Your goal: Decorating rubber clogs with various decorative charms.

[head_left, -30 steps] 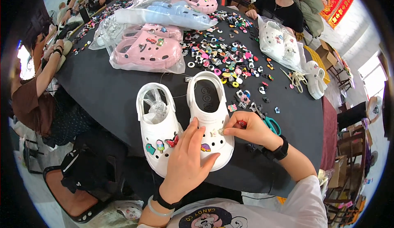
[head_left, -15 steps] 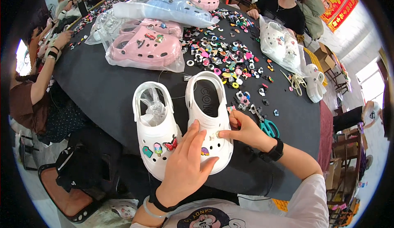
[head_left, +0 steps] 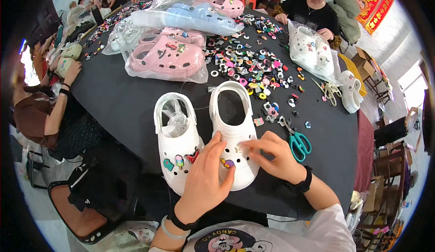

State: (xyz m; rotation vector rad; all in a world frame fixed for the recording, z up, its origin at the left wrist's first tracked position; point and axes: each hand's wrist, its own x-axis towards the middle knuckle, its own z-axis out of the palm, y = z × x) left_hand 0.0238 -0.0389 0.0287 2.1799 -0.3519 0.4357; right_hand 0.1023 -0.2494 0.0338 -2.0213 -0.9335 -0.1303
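The left hand (head_left: 204,177) is lying along the right-hand white clog (head_left: 244,177), fingers close together, thumb spreading toward a purple charm (head_left: 227,163), apparently steadying the shoe. The right hand (head_left: 282,161) is working at a pale charm (head_left: 239,148); blur is hiding whether its fingertips are pinching. The clog's toe is facing the wearer, probably keeping its holes reachable.
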